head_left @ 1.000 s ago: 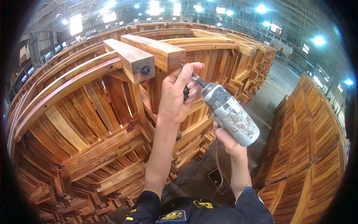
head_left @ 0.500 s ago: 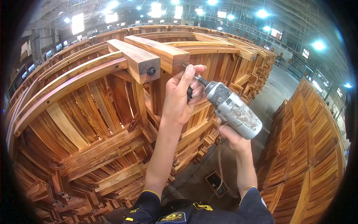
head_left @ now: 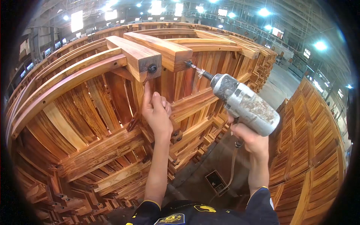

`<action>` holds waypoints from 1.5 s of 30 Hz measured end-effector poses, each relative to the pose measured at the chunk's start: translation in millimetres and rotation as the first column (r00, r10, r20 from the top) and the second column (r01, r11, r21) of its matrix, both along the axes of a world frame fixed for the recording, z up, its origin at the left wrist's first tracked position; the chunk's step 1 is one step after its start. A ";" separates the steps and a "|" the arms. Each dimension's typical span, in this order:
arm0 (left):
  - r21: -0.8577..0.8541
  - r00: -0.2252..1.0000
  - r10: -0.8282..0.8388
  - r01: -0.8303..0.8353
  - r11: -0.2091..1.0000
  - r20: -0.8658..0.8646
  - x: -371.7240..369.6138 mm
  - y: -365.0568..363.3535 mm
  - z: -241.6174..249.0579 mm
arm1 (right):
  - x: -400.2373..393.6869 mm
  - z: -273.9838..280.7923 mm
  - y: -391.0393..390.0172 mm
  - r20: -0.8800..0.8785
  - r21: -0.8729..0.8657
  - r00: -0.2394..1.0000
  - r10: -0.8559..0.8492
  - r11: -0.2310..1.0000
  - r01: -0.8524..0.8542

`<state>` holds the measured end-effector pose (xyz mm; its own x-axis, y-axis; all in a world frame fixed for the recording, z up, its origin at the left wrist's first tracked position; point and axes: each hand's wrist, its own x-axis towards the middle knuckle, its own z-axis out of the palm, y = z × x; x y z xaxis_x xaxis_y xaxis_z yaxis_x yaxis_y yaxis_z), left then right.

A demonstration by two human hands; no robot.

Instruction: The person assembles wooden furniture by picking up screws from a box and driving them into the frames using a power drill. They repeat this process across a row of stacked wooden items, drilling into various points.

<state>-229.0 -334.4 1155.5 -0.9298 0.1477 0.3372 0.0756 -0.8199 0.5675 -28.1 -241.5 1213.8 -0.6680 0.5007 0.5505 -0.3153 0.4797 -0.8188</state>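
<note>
Power driver (head_left: pixel 247 103): right of centre, grasped by the right hand's (head_left: pixel 252 138) fingers; bit (head_left: pixel 197 69) at the black fitting (head_left: pixel 188 63), upper centre
Left hand (head_left: pixel 158 116): fingers released, index extended below a wooden post (head_left: pixel 144 60)
Slip: a tilted driver could skid, scarring wood
Snag: hose (head_left: pixel 234 161) might catch the box (head_left: pixel 217 182), lower right
Surface: stacked slatted furniture (head_left: pixel 101 150), left
Room: grey floor (head_left: pixel 280 78), bright lamps (head_left: pixel 320 45) above

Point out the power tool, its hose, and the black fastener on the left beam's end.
Power tool (head_left: pixel 249 104): head view, on its grey housing.
Hose (head_left: pixel 233 165): head view, mid-length.
Black fastener (head_left: pixel 152 68): head view, its centre.
</note>
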 end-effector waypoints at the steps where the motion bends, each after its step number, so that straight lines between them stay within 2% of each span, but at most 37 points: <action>1: -0.007 0.999 -0.047 0.047 0.999 -0.012 -4.9 -0.1 -2.7 | 0.9 5.0 -3.8 0.009 0.002 1.000 -0.017 1.000 0.016; 2: -0.005 0.999 -0.043 0.043 0.999 -0.007 -6.7 0.0 -2.9 | 2.1 8.0 -5.4 0.014 0.003 1.000 -0.013 1.000 0.013; 4: -0.180 0.980 -0.197 0.193 0.965 -0.002 -9.8 -1.0 -0.7 | 4.8 12.5 -6.9 0.057 0.048 0.995 -0.087 0.995 0.085; 5: -0.288 0.942 -0.330 0.334 0.898 0.064 -11.7 -8.0 5.6 | 4.5 13.7 -10.0 0.036 0.038 0.992 -0.121 0.992 0.120; 6: -0.277 0.948 -0.314 0.317 0.907 0.056 -13.3 -13.7 13.2 | 3.8 12.4 -7.5 0.030 0.051 0.994 -0.105 0.993 0.103; 8: -0.291 0.892 -0.421 0.451 0.844 0.163 -15.4 -22.5 20.4 | 8.2 8.2 2.3 0.028 0.126 0.989 -0.145 0.982 0.140; 9: -0.266 0.870 -0.479 0.492 0.829 0.117 -24.7 -26.4 18.3 | 8.7 9.4 4.8 0.003 0.168 0.990 -0.138 0.976 0.136; 10: -0.258 0.870 -0.478 0.492 0.831 0.121 -26.6 -25.5 20.1 | 7.3 12.8 1.5 0.009 0.174 0.991 -0.136 0.976 0.133; 12: -0.348 0.902 -0.417 0.430 0.833 0.114 -25.4 -21.6 22.8 | 7.0 20.9 -8.3 0.028 0.041 0.987 -0.156 0.987 0.154; 13: -0.342 0.900 -0.419 0.433 0.834 0.118 -25.5 -18.4 20.6 | 6.1 18.2 -8.4 0.005 0.050 0.976 -0.216 0.975 0.216; 15: -0.370 0.936 -0.348 0.342 0.864 0.053 -26.9 -13.2 14.1 | 5.6 13.3 -4.3 -0.019 0.122 0.978 -0.210 0.970 0.210; 16: -0.370 0.935 -0.352 0.346 0.862 0.053 -26.7 -13.9 14.8 | 6.3 12.4 -3.2 -0.050 0.192 0.978 -0.201 0.959 0.207; 17: -0.379 0.938 -0.345 0.335 0.863 0.044 -25.6 -15.1 15.5 | 6.8 15.5 -6.1 -0.048 0.190 0.977 -0.207 0.959 0.212; 19: -0.389 0.937 -0.348 0.335 0.858 0.039 -22.8 -15.4 14.0 | 9.0 25.8 -14.8 0.081 0.180 0.965 -0.248 0.956 0.231; 24: -0.371 0.949 -0.308 0.310 0.876 0.066 -17.3 -13.5 17.2 | 14.6 34.0 -15.2 0.178 0.186 0.962 -0.209 0.967 0.175; 29: -0.369 0.947 -0.310 0.317 0.874 0.079 -21.2 -13.7 16.8 | 10.9 35.4 -18.3 0.155 0.186 0.964 -0.215 0.965 0.185; 31: -0.369 0.939 -0.326 0.344 0.863 0.114 -22.9 -18.4 19.5 | 7.8 34.5 -16.8 0.107 0.116 0.980 -0.168 0.981 0.156; 35: -0.355 0.922 -0.361 0.388 0.850 0.144 -26.0 -21.2 20.3 | 9.7 38.4 -14.3 0.137 0.048 0.979 -0.149 0.988 0.144; 40: -0.229 0.871 -0.470 0.491 0.841 0.141 -30.4 -21.1 20.1 | 11.4 41.4 -18.4 0.185 0.063 0.973 -0.138 0.990 0.128; 45: -0.293 0.885 -0.449 0.466 0.835 0.126 -32.8 -19.9 16.0 | 7.5 37.7 -18.0 0.111 0.115 0.986 -0.123 0.987 0.110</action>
<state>-261.7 -354.3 1171.5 -0.7450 0.6479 0.1590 -0.3002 -0.5384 0.7874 -20.6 -259.5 1251.5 -0.6720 0.5208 0.5265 -0.1566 0.5950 -0.7883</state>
